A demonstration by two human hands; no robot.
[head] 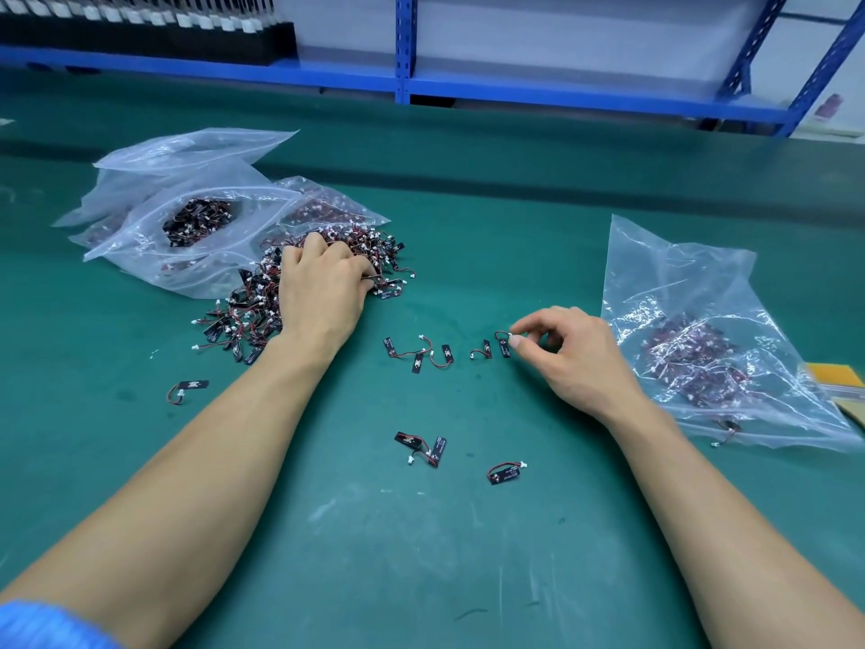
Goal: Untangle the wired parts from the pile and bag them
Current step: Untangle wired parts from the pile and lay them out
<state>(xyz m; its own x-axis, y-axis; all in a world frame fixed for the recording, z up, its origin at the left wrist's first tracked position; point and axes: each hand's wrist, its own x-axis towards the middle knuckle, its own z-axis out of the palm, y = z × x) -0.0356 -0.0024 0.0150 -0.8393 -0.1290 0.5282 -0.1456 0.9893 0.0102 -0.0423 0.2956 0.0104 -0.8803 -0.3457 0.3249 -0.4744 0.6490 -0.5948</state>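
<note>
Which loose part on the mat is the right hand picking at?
The rightmost part of the middle row: the right hand pinches its wire. The other loose parts lie untouched; the left hand grips the pile.

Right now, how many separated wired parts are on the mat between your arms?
8 wired parts: three right of the pile, one pinched by the right hand, one beside it, two nearer you, one right of those. Arms may hide more.
</note>
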